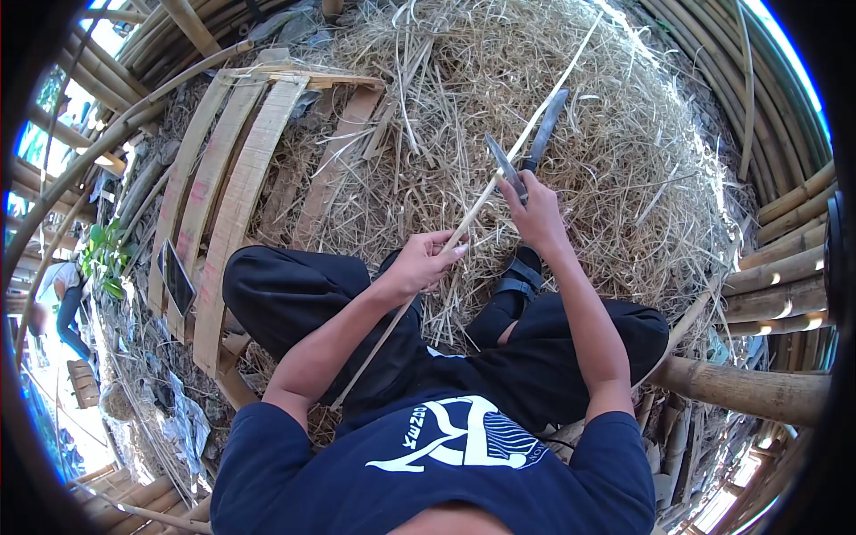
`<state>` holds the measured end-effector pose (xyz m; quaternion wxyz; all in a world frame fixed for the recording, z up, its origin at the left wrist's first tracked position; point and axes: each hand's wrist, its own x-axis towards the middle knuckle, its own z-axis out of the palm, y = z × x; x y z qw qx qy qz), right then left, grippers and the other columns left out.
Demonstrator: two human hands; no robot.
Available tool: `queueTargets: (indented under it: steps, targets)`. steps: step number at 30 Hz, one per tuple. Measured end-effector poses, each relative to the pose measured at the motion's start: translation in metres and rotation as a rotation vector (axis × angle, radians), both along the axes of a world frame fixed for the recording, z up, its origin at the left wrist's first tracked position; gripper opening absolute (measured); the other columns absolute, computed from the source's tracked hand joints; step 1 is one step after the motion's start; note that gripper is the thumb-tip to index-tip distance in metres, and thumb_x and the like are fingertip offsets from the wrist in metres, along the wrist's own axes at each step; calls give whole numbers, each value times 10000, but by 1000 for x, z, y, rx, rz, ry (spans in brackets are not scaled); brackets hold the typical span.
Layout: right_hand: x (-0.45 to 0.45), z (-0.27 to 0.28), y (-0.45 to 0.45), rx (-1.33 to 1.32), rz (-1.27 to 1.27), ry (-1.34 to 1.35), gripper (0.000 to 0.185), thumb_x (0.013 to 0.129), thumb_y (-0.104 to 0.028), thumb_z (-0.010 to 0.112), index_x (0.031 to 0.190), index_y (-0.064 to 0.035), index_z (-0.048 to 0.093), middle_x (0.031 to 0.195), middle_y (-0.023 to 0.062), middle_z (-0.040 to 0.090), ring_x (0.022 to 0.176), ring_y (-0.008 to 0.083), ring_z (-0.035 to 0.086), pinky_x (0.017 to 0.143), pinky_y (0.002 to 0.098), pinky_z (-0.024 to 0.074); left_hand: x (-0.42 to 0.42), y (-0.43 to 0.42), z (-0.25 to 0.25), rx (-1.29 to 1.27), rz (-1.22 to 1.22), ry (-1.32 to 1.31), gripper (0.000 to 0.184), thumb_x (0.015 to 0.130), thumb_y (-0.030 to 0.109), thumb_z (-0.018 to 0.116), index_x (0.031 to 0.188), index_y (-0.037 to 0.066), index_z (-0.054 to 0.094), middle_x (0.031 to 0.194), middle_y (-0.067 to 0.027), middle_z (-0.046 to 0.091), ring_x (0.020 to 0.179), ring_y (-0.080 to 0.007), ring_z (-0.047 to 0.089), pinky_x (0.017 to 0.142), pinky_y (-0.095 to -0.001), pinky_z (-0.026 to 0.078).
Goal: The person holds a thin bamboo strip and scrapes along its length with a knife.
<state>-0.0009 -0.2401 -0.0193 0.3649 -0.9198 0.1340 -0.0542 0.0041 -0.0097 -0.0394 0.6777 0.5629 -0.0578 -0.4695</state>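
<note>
My left hand [423,265] is closed around a long, thin bamboo strip [473,214]. The strip slants from the upper right, over the shavings, down across my left thigh. In my right hand [537,214] is a knife [505,164], its short blade against the strip. Just beyond those fingers a second, longer blade [548,127] points up and right. Its dark handle end meets my right hand, and I cannot tell whether it is held or lies behind. My sandalled foot [518,283] rests under the strip, between my bent legs.
Thick bamboo shavings [624,178] cover the ground ahead. A slatted wooden pallet [254,160] lies to the left, with a phone [176,277] on it. Bamboo poles [740,388] stand or lie at the right. Another person [67,303] is at the far left.
</note>
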Motion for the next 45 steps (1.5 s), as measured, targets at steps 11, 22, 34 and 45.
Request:
queueTargets:
  steps: [11, 22, 34, 45]
  targets:
    - [5, -23, 2, -142, 56, -161, 355, 951, -307, 551, 827, 8, 444, 706, 242, 571, 690, 460, 573, 591, 518, 415, -2, 0, 9, 7, -8, -1, 332, 963, 162, 563, 1251, 4, 515, 582, 97, 382, 397, 17, 317, 349, -173, 256]
    - [7, -35, 2, -156, 47, -219, 313, 965, -313, 516, 866, -18, 491, 724, 222, 603, 703, 449, 585, 591, 525, 428, -3, -1, 9, 11, -12, 2, 331, 961, 157, 565, 1252, 10, 511, 572, 97, 376, 392, 14, 316, 349, -176, 251]
    - [9, -20, 2, 88, -30, -135, 311, 935, -263, 606, 882, 43, 602, 558, 158, 488, 489, 217, 442, 504, 378, 364, -1, 0, 3, -16, -9, 46, 318, 979, 170, 537, 1259, 22, 509, 594, 92, 388, 390, 13, 308, 348, -182, 252]
    - [13, -17, -18, 458, -170, 115, 332, 930, -301, 614, 851, 22, 615, 597, 34, 560, 525, 102, 524, 495, 290, 406, -2, -1, 4, -7, 8, 50, 308, 984, 192, 531, 1247, 33, 531, 596, 86, 376, 399, 5, 315, 356, -182, 269]
